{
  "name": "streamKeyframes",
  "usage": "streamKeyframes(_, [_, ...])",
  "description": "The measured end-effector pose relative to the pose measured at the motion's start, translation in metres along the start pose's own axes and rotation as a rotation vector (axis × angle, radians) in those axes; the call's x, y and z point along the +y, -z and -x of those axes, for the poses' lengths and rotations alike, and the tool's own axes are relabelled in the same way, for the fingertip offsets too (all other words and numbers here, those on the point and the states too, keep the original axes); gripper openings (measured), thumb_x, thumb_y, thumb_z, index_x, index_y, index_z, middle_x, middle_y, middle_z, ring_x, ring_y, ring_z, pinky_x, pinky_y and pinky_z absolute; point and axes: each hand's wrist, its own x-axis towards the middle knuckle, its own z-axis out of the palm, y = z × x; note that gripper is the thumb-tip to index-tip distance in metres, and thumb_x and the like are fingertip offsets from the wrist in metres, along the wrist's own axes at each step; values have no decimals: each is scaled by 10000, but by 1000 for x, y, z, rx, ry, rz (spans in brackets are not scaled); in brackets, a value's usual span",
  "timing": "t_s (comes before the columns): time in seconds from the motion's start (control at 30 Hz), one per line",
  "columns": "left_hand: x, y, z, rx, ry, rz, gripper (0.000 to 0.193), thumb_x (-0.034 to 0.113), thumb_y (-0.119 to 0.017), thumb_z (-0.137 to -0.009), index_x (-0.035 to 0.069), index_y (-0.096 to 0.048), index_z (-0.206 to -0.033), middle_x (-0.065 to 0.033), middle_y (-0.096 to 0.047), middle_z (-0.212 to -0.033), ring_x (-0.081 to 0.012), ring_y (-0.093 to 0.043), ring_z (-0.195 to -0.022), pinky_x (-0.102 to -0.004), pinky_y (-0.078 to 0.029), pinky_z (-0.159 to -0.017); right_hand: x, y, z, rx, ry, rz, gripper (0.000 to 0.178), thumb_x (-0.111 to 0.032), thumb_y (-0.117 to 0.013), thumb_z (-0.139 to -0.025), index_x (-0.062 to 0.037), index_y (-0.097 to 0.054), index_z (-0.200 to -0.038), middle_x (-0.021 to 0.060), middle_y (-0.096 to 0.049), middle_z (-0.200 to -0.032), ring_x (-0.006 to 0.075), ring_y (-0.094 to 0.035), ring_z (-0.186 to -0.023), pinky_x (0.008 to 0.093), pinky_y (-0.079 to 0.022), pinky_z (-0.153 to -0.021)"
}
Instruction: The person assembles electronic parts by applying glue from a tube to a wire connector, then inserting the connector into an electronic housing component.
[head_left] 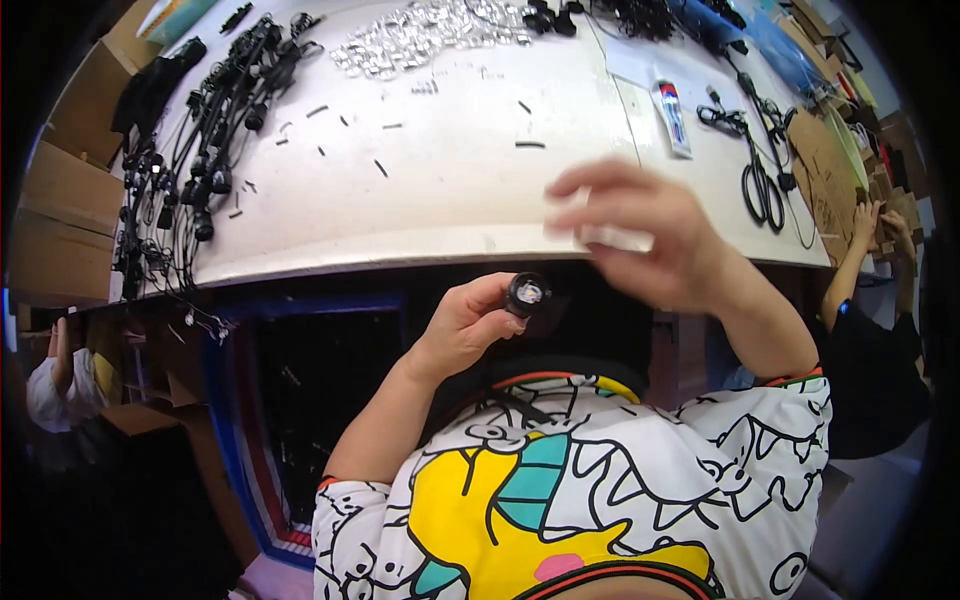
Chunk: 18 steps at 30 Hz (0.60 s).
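Note:
Just in front of the table's near edge, my left hand (467,322) grips a round black lamp socket (528,292) between thumb and fingers. Its open end faces up, and a small pale and yellowish part shows inside. To its right, my right hand (650,232) is raised over the table edge and smeared by motion. A small whitish piece (618,238) shows between its bent fingers and thumb, too blurred to name. Farther back on the table lies a pile of clear plastic pieces (430,40).
Black cables with sockets (215,140) lie along the table's left side. Short black bits (380,168) are scattered mid-table. A white-and-blue tube (672,120), a coiled black cable (722,120) and black-handled scissors (762,195) lie right. Other people are at both sides, near cardboard boxes (75,200).

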Motion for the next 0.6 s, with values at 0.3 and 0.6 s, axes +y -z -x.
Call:
streamKeyframes(0.3, [24,21,-4,140,-271,24,418,303,-594,-805,-32,-487,-1031,-10,-460,-710,-79,-369,-603,-212,-298,-553,146,-39,-140,174,-47,521,211,-158,-585,-794,-66,-604,-983,79,-597,-889,157,-535,-689,252,-431,-592])
streamKeyframes(0.6, [17,46,-3,98,-347,116,286,72,-497,-832,-3,-483,-1107,15,-475,-776,-40,-390,-670,-159,-328,-603,192,-57,-186,20,-56,749,81,-115,-517,-770,-70,-583,-776,140,-592,-756,256,-583,-710,335,-467,-640])
